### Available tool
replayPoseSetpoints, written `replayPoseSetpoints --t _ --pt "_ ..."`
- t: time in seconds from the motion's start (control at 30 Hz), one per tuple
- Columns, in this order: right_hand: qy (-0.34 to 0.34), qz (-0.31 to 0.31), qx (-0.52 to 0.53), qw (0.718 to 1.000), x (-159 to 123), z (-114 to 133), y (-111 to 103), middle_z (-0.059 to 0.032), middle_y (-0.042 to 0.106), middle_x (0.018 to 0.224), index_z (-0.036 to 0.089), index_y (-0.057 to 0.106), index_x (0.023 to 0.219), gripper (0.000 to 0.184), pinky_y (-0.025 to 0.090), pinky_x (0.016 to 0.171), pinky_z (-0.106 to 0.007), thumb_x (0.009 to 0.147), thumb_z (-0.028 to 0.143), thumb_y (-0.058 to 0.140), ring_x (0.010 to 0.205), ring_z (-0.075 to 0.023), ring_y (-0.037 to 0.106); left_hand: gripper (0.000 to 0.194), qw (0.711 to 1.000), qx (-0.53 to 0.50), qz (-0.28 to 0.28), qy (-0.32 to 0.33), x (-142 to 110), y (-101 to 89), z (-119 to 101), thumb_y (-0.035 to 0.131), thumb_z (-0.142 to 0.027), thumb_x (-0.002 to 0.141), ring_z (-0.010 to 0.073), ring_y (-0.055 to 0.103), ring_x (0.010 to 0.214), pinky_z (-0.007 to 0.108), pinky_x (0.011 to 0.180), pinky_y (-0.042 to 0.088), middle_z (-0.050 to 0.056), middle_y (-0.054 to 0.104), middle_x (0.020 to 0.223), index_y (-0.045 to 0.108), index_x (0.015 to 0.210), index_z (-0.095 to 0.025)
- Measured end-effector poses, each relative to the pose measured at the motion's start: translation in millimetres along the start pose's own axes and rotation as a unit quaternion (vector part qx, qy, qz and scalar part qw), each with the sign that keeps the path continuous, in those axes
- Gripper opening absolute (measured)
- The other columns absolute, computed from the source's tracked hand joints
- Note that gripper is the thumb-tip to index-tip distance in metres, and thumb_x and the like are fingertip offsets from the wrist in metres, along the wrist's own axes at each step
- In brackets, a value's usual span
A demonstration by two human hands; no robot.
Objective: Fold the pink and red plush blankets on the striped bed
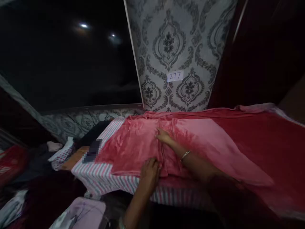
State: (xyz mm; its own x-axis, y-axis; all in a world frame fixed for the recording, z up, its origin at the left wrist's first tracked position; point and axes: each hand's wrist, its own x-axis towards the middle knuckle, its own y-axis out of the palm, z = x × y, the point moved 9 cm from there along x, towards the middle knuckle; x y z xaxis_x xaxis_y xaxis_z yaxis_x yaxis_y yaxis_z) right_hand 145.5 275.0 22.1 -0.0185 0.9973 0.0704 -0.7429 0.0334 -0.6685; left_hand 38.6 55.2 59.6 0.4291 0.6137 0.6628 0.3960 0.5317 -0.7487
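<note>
A pink-red velvet cloth (pixel 133 146) lies folded on a striped sheet (pixel 105 181) covering a table. My left hand (pixel 149 171) rests on the cloth's near edge, fingers curled over a fold. My right hand (pixel 164 137), with a bracelet on the wrist, lies flat on the cloth near its middle seam, fingers stretched out. More of the same red cloth (pixel 257 143) spreads to the right across the table.
A patterned grey wall panel (pixel 176 47) with a label reading 277 stands behind the table. A person lies or leans at the left (pixel 71 159) among clothes. A pale purple garment (pixel 83 213) lies at the lower left. The surroundings are dark.
</note>
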Motion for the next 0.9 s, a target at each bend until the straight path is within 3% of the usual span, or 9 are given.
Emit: replayPoseSetpoints --t 0.17,0.23,0.33,0.4,0.47,0.57,0.7,0.9 --pt "0.007 -0.015 -0.007 1.0 26.4 7.6 -7.6 -0.0092 0.067 0.127 0.019 0.054 0.141 0.062 0.053 0.092 -0.028 0.08 0.008 0.057 0.112 -0.0227 0.065 0.016 1.0 -0.01 0.01 -0.003 -7.2 15.4 -6.1 0.051 -0.016 0.092 0.0225 0.064 0.096 0.038 0.081 0.055 0.009 0.07 0.105 0.066 0.098 -0.018" --pt "0.009 -0.024 -0.011 1.0 33.6 7.3 -9.8 -0.0087 0.069 0.124 0.02 0.054 0.14 0.06 0.053 0.092 -0.03 0.081 0.011 0.058 0.113 -0.0235 0.065 0.018 0.999 -0.019 0.026 -0.022 -12.7 21.7 -4.4 0.057 -0.021 0.089 0.0252 0.063 0.102 0.041 0.084 0.055 0.01 0.068 0.111 0.064 0.106 -0.018" --pt "0.011 -0.035 -0.017 0.999 43.2 6.9 -13.1 -0.0082 0.069 0.124 0.021 0.054 0.14 0.059 0.053 0.09 -0.029 0.082 0.015 0.059 0.112 -0.0228 0.065 0.041 0.998 -0.032 0.034 -0.048 -18.3 25.5 -3.4 0.067 -0.037 0.084 0.0305 0.059 0.111 0.047 0.092 0.052 0.015 0.062 0.121 0.058 0.118 -0.016" --pt "0.014 -0.038 -0.025 0.999 49.1 7.1 -15.6 -0.0092 0.068 0.125 0.02 0.055 0.139 0.058 0.053 0.09 -0.028 0.082 0.014 0.058 0.111 -0.0225 0.066 0.034 0.998 -0.029 0.022 -0.06 -17.9 23.2 -4.0 0.064 -0.035 0.085 0.0297 0.06 0.107 0.047 0.091 0.051 0.014 0.063 0.115 0.059 0.113 -0.015" --pt "0.017 -0.043 -0.034 0.998 53.3 7.3 -18.2 -0.0094 0.068 0.125 0.02 0.057 0.137 0.056 0.052 0.091 -0.027 0.082 0.012 0.057 0.111 -0.0223 0.066 0.011 0.997 -0.023 -0.001 -0.069 -15.2 18.4 -4.2 0.055 -0.022 0.089 0.0248 0.062 0.094 0.041 0.085 0.052 0.008 0.065 0.098 0.06 0.098 -0.018" --pt "0.019 -0.051 -0.051 0.997 54.2 5.2 -20.4 -0.0102 0.065 0.129 0.02 0.056 0.139 0.055 0.05 0.093 -0.026 0.085 0.014 0.054 0.113 -0.0219 0.064 0.018 0.997 -0.024 -0.04 -0.059 -11.0 12.4 -6.8 0.044 -0.01 0.092 0.0188 0.061 0.079 0.033 0.076 0.051 0.003 0.062 0.08 0.057 0.085 -0.02" --pt "0.034 -0.05 -0.078 0.995 48.9 -4.2 -16.4 -0.0156 0.063 0.131 0.017 0.055 0.14 0.052 0.05 0.091 -0.029 0.088 0.018 0.053 0.113 -0.0245 0.064 0.024 0.996 -0.014 -0.082 -0.037 -10.4 13.4 -10.7 0.04 -0.009 0.093 0.0183 0.06 0.075 0.033 0.077 0.049 0.002 0.061 0.076 0.056 0.081 -0.021" --pt "0.037 -0.033 -0.113 0.992 47.4 -7.7 -13.8 -0.0138 0.064 0.131 0.02 0.053 0.142 0.054 0.049 0.093 -0.03 0.088 0.016 0.051 0.113 -0.0246 0.064 0.02 0.999 -0.007 -0.023 -0.032 -9.5 26.5 -12.1 0.046 -0.01 0.091 0.0189 0.06 0.073 0.032 0.072 0.049 0.002 0.062 0.074 0.057 0.078 -0.02"
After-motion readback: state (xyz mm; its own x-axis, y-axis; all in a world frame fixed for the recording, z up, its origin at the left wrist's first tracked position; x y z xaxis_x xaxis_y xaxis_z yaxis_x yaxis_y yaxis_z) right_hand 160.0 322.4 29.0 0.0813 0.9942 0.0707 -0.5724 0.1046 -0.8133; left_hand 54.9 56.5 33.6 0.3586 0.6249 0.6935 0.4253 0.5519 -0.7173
